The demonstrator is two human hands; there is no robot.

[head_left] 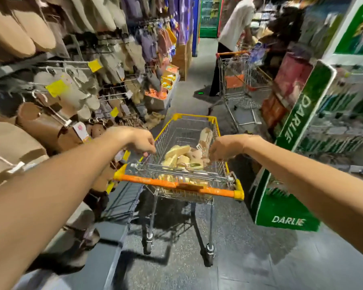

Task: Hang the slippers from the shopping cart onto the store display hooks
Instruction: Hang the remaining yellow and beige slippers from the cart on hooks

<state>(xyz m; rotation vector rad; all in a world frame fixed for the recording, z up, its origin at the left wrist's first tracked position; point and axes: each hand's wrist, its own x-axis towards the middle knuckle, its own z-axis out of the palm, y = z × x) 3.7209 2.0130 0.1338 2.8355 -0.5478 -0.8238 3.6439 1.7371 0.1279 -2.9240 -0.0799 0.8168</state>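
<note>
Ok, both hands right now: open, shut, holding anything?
Left hand: fingers curled over the cart rim; grip cannot be told.
Right hand: over the slippers; cannot be told.

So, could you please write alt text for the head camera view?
Two bare arms reach over a shopping cart of beige slippers, left hand at its left rim, right hand over the basket. Slipper-hung display hooks line the left; another shopper stands ahead.

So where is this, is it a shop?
Yes, most likely a supermarket aisle. Slippers hang on display hooks with yellow price tags along the left, a wire shopping cart holding more slippers stands in the aisle, and shelves carrying a green Darlie sign stand on the right.
</note>
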